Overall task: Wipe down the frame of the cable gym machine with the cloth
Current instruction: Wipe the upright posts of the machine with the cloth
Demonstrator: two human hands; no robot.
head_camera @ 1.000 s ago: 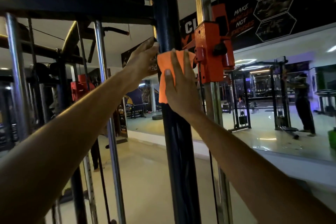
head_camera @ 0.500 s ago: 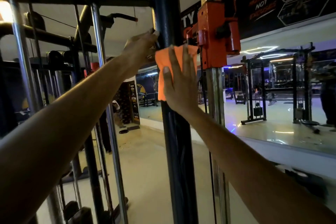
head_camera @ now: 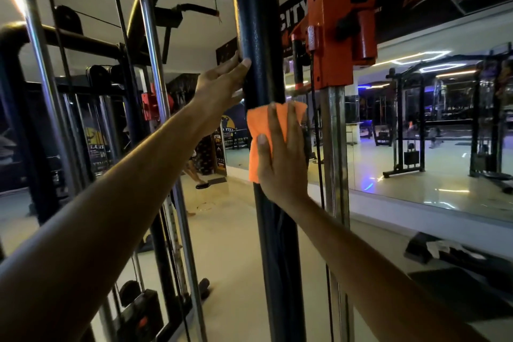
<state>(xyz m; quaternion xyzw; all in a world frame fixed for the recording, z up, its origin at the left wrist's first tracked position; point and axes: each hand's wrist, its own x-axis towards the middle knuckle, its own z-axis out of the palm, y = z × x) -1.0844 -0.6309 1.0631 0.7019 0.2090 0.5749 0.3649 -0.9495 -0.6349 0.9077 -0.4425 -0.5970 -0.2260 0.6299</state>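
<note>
— Where is the cloth (head_camera: 259, 144) lying?
— On the post (head_camera: 259, 36), under the right hand (head_camera: 281, 159).
— And the left hand (head_camera: 222, 86)?
— Touching the post's left side, higher up; the carriage (head_camera: 337, 33) is sitting right of it.

matt orange cloth (head_camera: 262, 130), pebbled dark painted frame post (head_camera: 259, 36), glossy chrome guide rod (head_camera: 334, 147)

Dim, wide-angle bowing, glossy floor glare

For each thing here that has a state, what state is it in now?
Orange cloth: pressed flat against the dark post.
Right hand: open, fingers straight on the cloth.
Left hand: open, touching the post above the cloth.
Dark post: upright.
Orange carriage: sits high on the chrome rail.
</note>
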